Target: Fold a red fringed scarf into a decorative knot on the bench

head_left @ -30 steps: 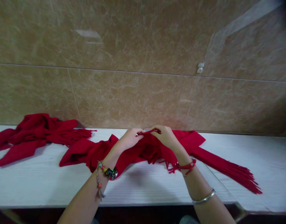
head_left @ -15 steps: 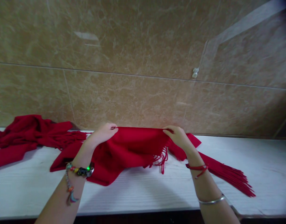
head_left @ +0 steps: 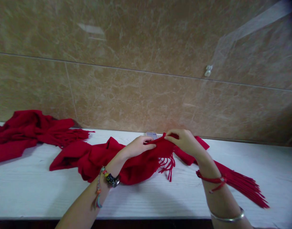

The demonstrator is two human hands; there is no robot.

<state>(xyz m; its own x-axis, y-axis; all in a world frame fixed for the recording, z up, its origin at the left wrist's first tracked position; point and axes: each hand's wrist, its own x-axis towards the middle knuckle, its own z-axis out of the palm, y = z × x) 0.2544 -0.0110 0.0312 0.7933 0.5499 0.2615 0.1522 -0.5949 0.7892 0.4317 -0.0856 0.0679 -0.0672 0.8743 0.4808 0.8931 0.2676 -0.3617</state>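
A red fringed scarf [head_left: 138,168] lies partly bunched on the white table, its near edge lifted between my two hands. My left hand [head_left: 138,147] is closed on its upper edge, thumb and fingers pinching the cloth. Close by on the right, my right hand [head_left: 181,141] pinches the same edge near the fringed end, where loose tassels [head_left: 168,165] hang down. Under and beyond my right forearm lies another stretch of red cloth with a long fringe [head_left: 243,184]; whether it joins the held scarf is hidden.
A crumpled red scarf [head_left: 33,130] lies at the far left against the wall. Behind the hands a small flat card-like thing [head_left: 152,135] rests at the wall's foot. A brown marbled tile wall [head_left: 136,95] bounds the white table [head_left: 146,200] at the back, with a small white hook [head_left: 208,70] on it.
My left hand has moved right along the scarf's edge, closer to my right hand. The stretched cloth has slackened and bunched, uncovering the card-like thing behind it.
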